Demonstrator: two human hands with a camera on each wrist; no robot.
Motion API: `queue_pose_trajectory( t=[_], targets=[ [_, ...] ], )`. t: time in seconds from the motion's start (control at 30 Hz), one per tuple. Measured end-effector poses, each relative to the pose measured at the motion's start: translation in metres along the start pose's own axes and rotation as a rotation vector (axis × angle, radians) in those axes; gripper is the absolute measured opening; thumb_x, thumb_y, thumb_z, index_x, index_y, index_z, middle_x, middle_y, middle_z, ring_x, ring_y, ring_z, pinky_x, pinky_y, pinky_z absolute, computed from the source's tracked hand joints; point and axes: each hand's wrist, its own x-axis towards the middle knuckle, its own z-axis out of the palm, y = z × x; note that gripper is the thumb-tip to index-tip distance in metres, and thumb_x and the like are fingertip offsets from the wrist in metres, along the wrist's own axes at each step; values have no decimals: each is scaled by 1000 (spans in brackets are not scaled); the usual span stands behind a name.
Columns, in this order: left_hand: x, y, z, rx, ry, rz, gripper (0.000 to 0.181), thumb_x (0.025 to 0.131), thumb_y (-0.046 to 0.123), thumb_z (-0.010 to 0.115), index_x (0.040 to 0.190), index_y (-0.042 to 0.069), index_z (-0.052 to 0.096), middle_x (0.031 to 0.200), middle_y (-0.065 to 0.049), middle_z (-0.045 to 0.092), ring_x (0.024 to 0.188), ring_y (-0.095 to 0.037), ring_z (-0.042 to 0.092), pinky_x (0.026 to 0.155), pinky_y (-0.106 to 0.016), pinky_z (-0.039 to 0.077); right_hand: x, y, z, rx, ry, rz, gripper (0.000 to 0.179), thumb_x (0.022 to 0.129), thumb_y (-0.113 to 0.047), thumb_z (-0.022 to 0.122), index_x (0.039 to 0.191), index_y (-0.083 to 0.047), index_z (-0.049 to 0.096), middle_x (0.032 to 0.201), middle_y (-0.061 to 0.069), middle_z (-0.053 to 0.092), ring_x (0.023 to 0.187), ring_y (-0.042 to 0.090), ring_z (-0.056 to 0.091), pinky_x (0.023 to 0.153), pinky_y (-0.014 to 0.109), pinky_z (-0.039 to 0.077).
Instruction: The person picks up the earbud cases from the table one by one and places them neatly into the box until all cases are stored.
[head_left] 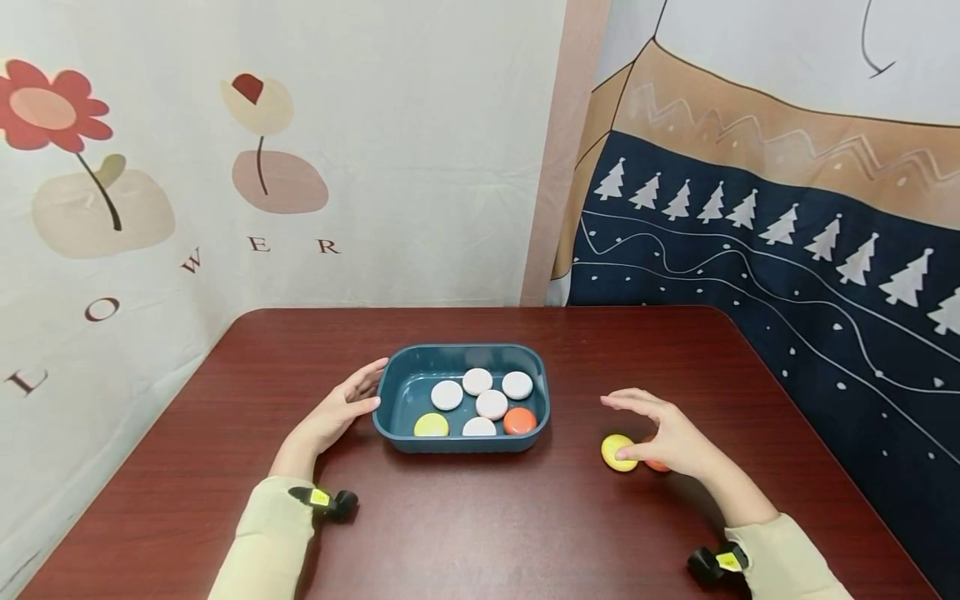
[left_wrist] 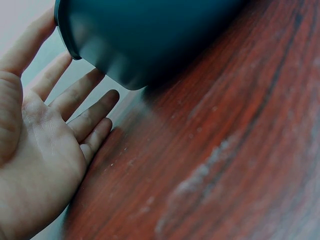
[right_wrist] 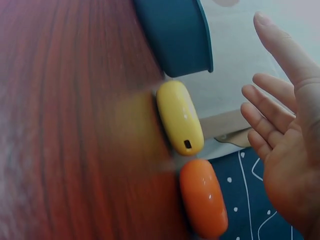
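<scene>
A dark teal rectangular tray [head_left: 465, 445] holds several round white discs [head_left: 491, 404], a yellow disc [head_left: 431, 425] and an orange disc [head_left: 520, 421]. At its left end my left hand [head_left: 333, 417] touches the rim, with thumb and fingers extended. My right hand [head_left: 671, 433] hovers with spread fingers over a second yellow disc [head_left: 617, 450] and a second orange disc [right_wrist: 203, 198]. These two lie side by side on the table; the right wrist view shows them thick and rounded, the yellow one with a small dark slot in its edge. The palm there holds nothing.
The brown wooden table [head_left: 465, 533] has rounded far corners. Behind it hangs a pale cloth [head_left: 420, 167] with printed flowers, and to the right a dark blue cloth [head_left: 675, 250] with white trees. A black band with a camera sits on each wrist.
</scene>
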Motion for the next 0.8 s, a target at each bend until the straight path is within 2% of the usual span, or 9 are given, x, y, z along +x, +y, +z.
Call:
queue_pose_trajectory(
  t=[0.1, 0.2, 0.47, 0.8],
  targets=[
    [0, 0, 0, -2, 1, -1, 66, 95, 4, 56, 152, 8, 24, 152, -20, 26, 135, -27, 28, 98, -18, 34, -2, 0, -1, -2, -14, -10, 64, 72, -15, 85, 129, -4, 59, 129, 2, 54, 118, 6, 44, 87, 32, 45],
    [0, 0, 0, -3, 5, -5, 66, 94, 4, 57, 152, 8, 23, 152, -20, 25, 135, -27, 28, 98, -18, 34, -3, 1, -2, -20, -21, -18, 64, 72, -16, 85, 129, -4, 60, 129, 4, 55, 119, 8, 44, 93, 31, 39],
    [1, 0, 1, 1, 7, -8, 66, 94, 4, 57, 152, 8, 24, 152, -20, 26, 135, -29, 27, 97, -18, 34, -5, 8, -3, -33, -51, 24, 62, 74, -21, 84, 129, -6, 60, 130, 0, 54, 118, 9, 45, 94, 39, 38],
    [1, 0, 0, 10, 9, -9, 66, 94, 4, 57, 152, 8, 25, 151, -19, 27, 134, -26, 29, 97, -18, 34, -6, 17, -3, -10, -81, -4, 61, 73, -21, 84, 127, -5, 62, 129, 4, 55, 118, 8, 46, 96, 25, 35]
  ],
)
